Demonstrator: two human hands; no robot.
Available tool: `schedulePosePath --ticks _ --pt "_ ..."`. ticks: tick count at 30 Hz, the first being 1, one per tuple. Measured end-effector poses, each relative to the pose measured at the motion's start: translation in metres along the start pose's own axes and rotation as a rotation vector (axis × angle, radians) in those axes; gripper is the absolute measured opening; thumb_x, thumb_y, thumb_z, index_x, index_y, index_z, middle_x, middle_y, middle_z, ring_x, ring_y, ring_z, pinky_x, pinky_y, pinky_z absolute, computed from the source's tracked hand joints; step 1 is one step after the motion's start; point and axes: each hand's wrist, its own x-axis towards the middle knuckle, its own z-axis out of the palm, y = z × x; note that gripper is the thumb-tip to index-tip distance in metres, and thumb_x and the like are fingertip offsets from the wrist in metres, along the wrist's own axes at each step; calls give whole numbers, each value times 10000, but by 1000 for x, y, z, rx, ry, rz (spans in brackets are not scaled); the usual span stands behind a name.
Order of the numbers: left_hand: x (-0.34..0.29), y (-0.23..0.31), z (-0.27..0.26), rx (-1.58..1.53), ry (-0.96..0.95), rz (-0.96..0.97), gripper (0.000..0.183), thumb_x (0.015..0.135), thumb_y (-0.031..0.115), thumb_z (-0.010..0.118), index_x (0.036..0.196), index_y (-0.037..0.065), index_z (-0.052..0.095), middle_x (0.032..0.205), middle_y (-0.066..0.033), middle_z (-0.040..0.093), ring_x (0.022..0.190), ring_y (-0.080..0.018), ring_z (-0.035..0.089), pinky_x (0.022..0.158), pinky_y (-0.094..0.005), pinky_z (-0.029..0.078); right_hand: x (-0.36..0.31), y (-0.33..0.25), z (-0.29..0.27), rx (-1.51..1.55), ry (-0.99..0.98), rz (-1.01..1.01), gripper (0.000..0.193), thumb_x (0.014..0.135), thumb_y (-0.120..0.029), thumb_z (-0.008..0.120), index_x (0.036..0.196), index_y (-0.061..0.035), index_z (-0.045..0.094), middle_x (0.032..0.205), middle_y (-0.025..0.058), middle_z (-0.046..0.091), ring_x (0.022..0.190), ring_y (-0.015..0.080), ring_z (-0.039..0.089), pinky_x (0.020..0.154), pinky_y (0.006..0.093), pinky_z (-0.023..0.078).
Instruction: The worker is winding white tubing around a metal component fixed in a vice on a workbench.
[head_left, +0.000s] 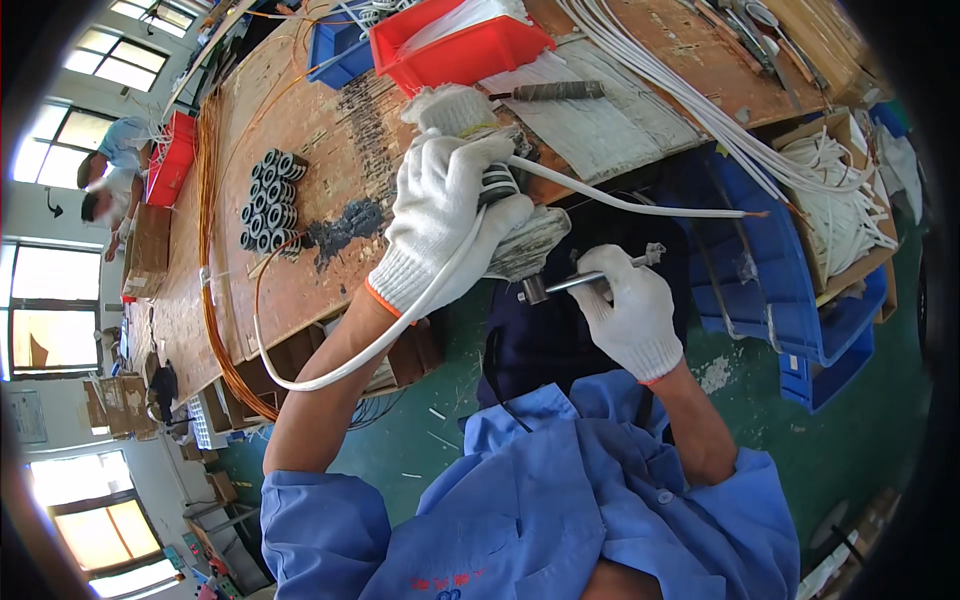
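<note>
My left hand (440,205), in a white knit glove, has its fingers closed around a dark ribbed coil (498,183). The coil sits between the cloth-wrapped jaws of what looks like a bench vise (528,245) at the table edge. White sleeved wire (375,350) loops from it down past my left forearm, and another white lead (640,207) sticks out to the right with a bare copper-coloured end. Below the jaws, my gloved right hand (632,312) grips the metal bar handle (580,281) that passes through the vise's round screw head. My palms hide part of the coil and the bar.
Several dark ribbed coils (270,205) stand grouped on the worn table (325,140). Beyond the vise are a red bin (455,50), a blue bin (335,45) and a wrapped-handle tool (555,91). Long white wires (680,95) lead right to a carton (835,215) over blue crates (740,270).
</note>
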Motion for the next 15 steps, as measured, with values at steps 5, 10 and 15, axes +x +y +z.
schedulePosePath --ticks 5,10,15 --pt "-3 2 2 25 3 -75 632 849 333 875 1376 98 619 1251 -211 614 1247 -456 536 1073 -572 446 -51 26 86 180 -274 307 433 1093 -243 599 1517 -155 589 689 40 724 610 314 722 581 436 551" --pt "1 2 -1 -70 28 -44 572 850 257 853 1351 94 632 1178 -185 565 1190 -436 544 1059 -566 439 -30 -29 114 130 -463 69 480 1145 -284 556 1609 -165 541 662 53 721 597 270 729 585 426 558" --pt "-5 -6 -17 -217 -4 -25 421 969 308 677 1335 102 646 1116 -165 537 1127 -402 534 1036 -552 435 -8 -84 83 30 -370 -273 464 1013 -173 708 1475 -132 686 966 108 803 682 292 744 611 409 566"
